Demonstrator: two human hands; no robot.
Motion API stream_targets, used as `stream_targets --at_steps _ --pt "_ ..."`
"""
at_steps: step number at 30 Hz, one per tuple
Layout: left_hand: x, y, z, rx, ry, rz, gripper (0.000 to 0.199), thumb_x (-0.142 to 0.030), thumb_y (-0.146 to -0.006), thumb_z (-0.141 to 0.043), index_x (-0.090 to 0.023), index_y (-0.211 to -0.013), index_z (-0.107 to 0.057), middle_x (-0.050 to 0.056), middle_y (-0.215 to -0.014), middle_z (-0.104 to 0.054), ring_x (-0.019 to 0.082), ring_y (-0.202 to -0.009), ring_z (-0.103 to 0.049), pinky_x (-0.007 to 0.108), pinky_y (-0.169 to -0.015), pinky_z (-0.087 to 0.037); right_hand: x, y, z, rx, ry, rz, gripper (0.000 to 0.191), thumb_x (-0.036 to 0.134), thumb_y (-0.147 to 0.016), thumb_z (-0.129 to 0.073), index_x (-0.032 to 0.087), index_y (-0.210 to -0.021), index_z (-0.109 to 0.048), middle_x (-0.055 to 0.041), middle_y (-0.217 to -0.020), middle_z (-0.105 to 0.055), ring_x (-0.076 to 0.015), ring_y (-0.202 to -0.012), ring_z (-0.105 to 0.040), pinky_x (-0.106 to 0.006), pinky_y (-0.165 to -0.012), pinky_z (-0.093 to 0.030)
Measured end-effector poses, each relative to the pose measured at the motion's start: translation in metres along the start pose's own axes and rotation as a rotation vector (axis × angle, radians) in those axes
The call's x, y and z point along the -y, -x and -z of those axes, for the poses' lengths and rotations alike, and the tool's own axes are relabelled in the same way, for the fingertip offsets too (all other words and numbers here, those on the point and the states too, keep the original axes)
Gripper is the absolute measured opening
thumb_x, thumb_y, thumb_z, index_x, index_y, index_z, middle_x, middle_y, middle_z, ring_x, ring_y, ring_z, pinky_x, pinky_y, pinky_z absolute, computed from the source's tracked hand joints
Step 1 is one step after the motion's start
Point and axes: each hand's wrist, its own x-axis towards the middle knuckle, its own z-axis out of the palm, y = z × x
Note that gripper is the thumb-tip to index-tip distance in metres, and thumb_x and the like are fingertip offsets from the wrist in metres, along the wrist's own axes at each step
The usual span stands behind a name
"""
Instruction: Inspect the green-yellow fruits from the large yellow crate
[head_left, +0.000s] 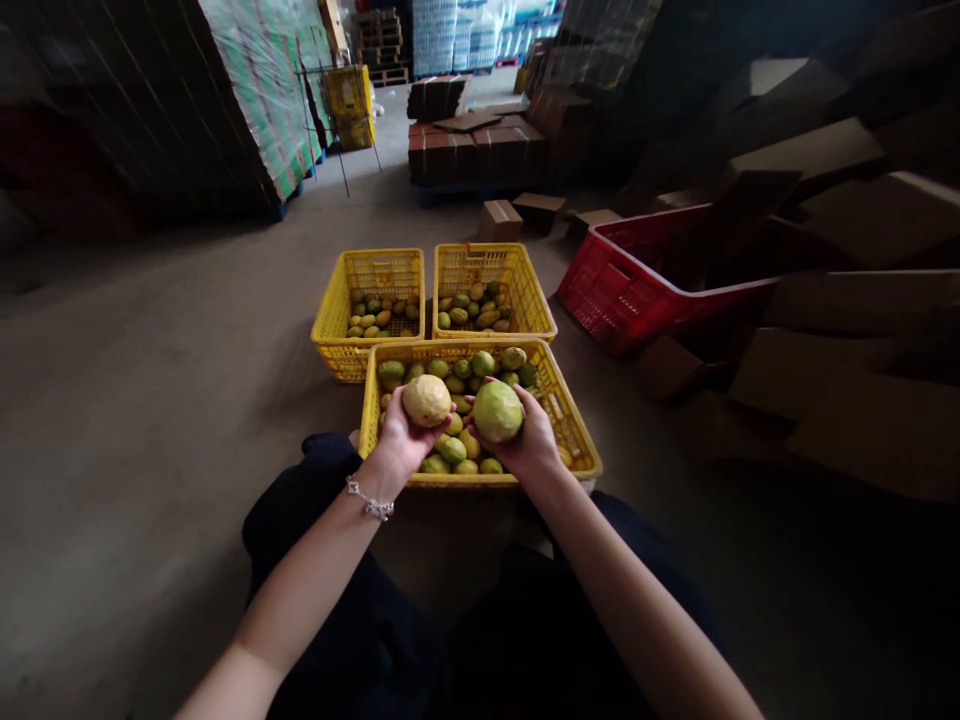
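Observation:
My left hand (399,438) is closed around a round, pale yellow fruit (427,401) with slightly bumpy skin. In my right hand (535,442) is a similar round fruit, light green (498,412), its fingers curled about the side and underneath. Both fruits are held side by side, a small gap apart, above the front yellow crate (465,481). Green and yellowish fruits (452,449) lie inside that crate, partly hidden by my hands. The exact kind of fruit is unclear.
Behind stand two more yellow crates, left (330,305) and right (534,305), holding similar fruits. A red crate (611,290) is to the right, beside piled cardboard boxes (832,370). Stacked cardboard (480,152) and a wrapped pallet load (262,100) stand farther back.

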Motion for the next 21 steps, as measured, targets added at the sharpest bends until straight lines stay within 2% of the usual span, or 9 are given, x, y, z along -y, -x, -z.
stream_targets --at_steps 5,11,15,21 --pt "0.000 -0.005 0.004 -0.013 0.077 0.037 0.043 -0.039 -0.096 -0.037 -0.010 -0.119 -0.060 0.011 -0.074 -0.067 0.020 -0.060 -0.064 0.026 -0.048 -0.053 -0.001 -0.003 -0.013 0.116 0.013 -0.075 0.016 0.030 -0.086 -0.057 0.016 -0.087 -0.064 -0.0083 -0.066 -0.072 -0.0200 -0.052 -0.068 -0.028 -0.044 -0.058" --pt "0.000 -0.009 0.015 0.003 -0.019 -0.118 0.033 -0.038 -0.093 -0.050 -0.017 -0.114 -0.064 0.005 -0.074 -0.067 0.017 -0.058 -0.063 0.026 -0.055 -0.056 -0.003 -0.008 -0.017 0.150 0.109 -0.155 0.022 0.035 -0.090 -0.055 0.016 -0.086 -0.065 -0.0054 -0.063 -0.072 -0.0189 -0.045 -0.066 -0.027 -0.035 -0.056" --pt "-0.001 -0.008 0.016 0.007 -0.059 -0.135 0.033 -0.039 -0.094 -0.049 -0.016 -0.112 -0.065 0.006 -0.079 -0.069 0.019 -0.068 -0.067 0.029 -0.067 -0.059 -0.003 -0.010 -0.015 0.159 0.121 -0.177 0.021 0.036 -0.089 -0.057 0.016 -0.087 -0.066 -0.0051 -0.063 -0.072 -0.0194 -0.045 -0.067 -0.028 -0.037 -0.057" --pt "-0.005 -0.003 0.009 0.041 -0.121 -0.117 0.031 -0.036 -0.095 -0.045 -0.015 -0.102 -0.066 0.009 -0.083 -0.071 0.021 -0.084 -0.070 0.027 -0.071 -0.060 0.001 -0.003 -0.015 0.162 0.124 -0.121 0.019 0.028 -0.090 -0.056 0.014 -0.088 -0.068 -0.0074 -0.068 -0.074 -0.0202 -0.051 -0.070 -0.030 -0.045 -0.062"
